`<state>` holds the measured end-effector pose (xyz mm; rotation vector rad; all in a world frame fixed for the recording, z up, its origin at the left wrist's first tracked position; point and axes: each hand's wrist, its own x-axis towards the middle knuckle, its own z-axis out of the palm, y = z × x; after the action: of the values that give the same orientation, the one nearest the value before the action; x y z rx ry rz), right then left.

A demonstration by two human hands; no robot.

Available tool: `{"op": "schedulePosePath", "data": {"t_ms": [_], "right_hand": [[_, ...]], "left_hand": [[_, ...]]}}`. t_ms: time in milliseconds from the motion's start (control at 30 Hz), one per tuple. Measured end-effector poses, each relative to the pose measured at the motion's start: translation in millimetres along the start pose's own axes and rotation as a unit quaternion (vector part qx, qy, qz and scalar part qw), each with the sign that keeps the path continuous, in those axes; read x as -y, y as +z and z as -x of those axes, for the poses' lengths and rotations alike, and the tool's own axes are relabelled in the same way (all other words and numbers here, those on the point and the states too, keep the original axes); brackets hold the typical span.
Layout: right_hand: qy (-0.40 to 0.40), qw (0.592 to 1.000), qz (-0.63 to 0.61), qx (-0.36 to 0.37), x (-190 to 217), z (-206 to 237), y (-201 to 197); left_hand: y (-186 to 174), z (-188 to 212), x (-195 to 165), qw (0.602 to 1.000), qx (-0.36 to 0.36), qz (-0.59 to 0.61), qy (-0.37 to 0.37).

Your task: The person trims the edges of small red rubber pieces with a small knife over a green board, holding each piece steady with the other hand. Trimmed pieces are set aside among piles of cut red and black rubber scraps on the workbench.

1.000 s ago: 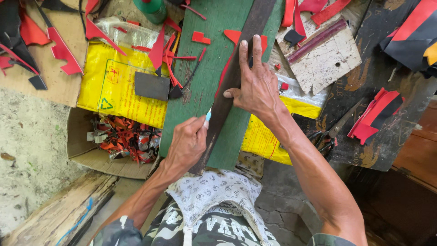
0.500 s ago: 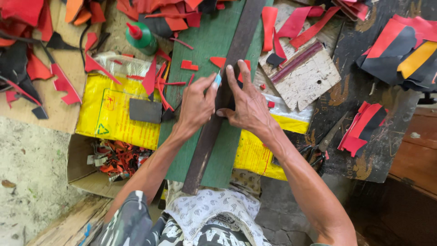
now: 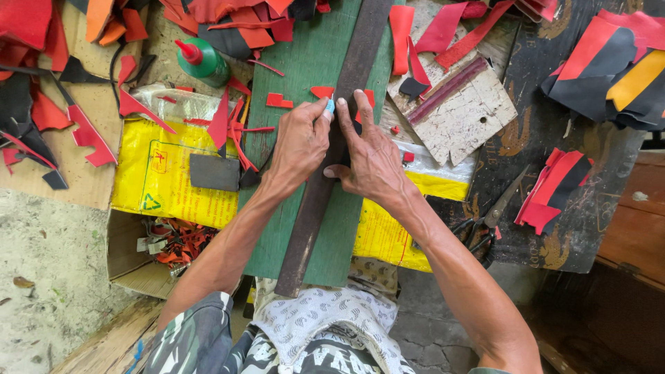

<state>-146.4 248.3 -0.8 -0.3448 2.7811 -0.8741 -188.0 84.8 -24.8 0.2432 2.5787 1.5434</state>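
Here, seen from my head camera, both hands meet on a long dark strip (image 3: 331, 166) that lies along a green board (image 3: 291, 138), running from 12 o'clock down to 6 o'clock. My left hand (image 3: 299, 147) is curled nearly closed, thumb and forefinger pinched on a small pale blue piece (image 3: 330, 106) held against the strip's left edge; what kind of tool it is I cannot tell. My right hand (image 3: 370, 161) lies mostly flat and open, fingers spread toward 12 o'clock, pressing the strip down and gripping nothing.

At 10 o'clock from the hands stands a green glue bottle (image 3: 201, 61) with a red tip, and at 9 o'clock a dark grey square (image 3: 215, 172) rests on a yellow sack (image 3: 159, 180). Red scraps (image 3: 277, 101) lie on the board just beside the left hand. Scissors (image 3: 488, 220) lie at 4 o'clock, well apart.

Risks, as I judge them: the right fingertips sit close to the blue piece, so a slip could catch them; slack pressure could let the strip skew on the board; a loose scrap could slide under the strip and lift its edge
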Motion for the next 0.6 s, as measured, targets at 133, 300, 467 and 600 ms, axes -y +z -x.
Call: {"op": "schedulePosePath", "data": {"t_ms": [133,300,467,600], "right_hand": [[0.001,1.0,-0.001,0.005,1.2,-0.6,-1.8],[0.014,1.0,-0.005,0.015,2.0,-0.8,-2.9],[-0.016,1.0,0.013,-0.004,-1.1,-0.9,-0.6],[-0.002,1.0,0.028,0.005,-0.6,-1.9,4.0]], "left_hand": [[-1.8,-0.9,-1.9,1.0,0.009,-0.005,0.002],[-2.3,-3.4,-3.8,1.0,0.007,0.001,0.002],[-2.4,-7.0,-2.7,0.999,0.019,-0.029,0.017],[-0.7,-5.3,-0.2,0.997,0.019,-0.057,0.049]]}}
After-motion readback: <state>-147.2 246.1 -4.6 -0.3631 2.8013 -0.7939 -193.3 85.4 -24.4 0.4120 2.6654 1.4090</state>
